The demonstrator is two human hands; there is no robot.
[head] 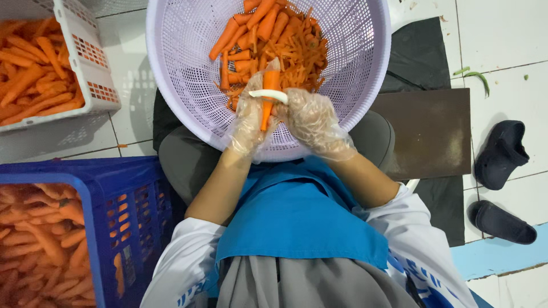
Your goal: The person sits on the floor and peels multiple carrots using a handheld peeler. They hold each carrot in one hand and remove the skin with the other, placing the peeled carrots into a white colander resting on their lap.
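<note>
Mid-peel now: the gloved left hand (249, 121) is clamped around a carrot (268, 97) over the lavender basket (171, 68), the right hand (311, 120) gripping a white peeler (268, 94) across it, likely needing a steady stroke along its length.

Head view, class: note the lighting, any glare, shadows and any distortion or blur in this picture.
Head view: even, bright light; soft sheen on the clear gloves of the left hand and right hand; faint shadows under the lavender basket; floor tile lines stay almost straight; the carrot is sharp.
</note>
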